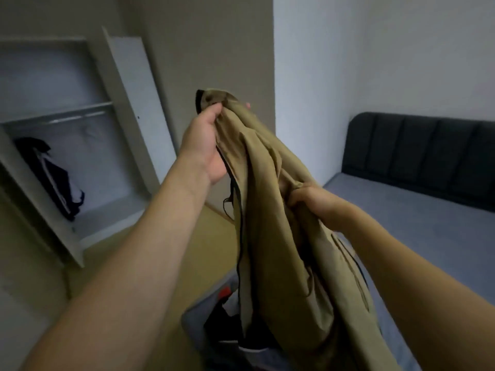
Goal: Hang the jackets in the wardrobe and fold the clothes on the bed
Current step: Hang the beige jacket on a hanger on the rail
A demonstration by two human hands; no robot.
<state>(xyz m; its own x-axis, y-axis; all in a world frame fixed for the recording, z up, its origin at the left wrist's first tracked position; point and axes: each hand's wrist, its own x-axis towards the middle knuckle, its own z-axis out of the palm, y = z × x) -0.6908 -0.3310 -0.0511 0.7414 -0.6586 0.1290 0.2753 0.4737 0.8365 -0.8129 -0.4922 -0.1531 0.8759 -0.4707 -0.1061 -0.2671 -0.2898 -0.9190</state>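
We hold the tan jacket [278, 210] up, left hand [205, 145] gripping its collar, right hand [313, 202] bunching its middle; next it likely needs a hanger and the wardrobe [80, 156] rail [67, 117].

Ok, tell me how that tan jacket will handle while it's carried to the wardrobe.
Probably floppy: the tan jacket sags in folds between the left hand and right hand. Likely light, since pinches hold it. Its hanging hem could snag the clothes below.
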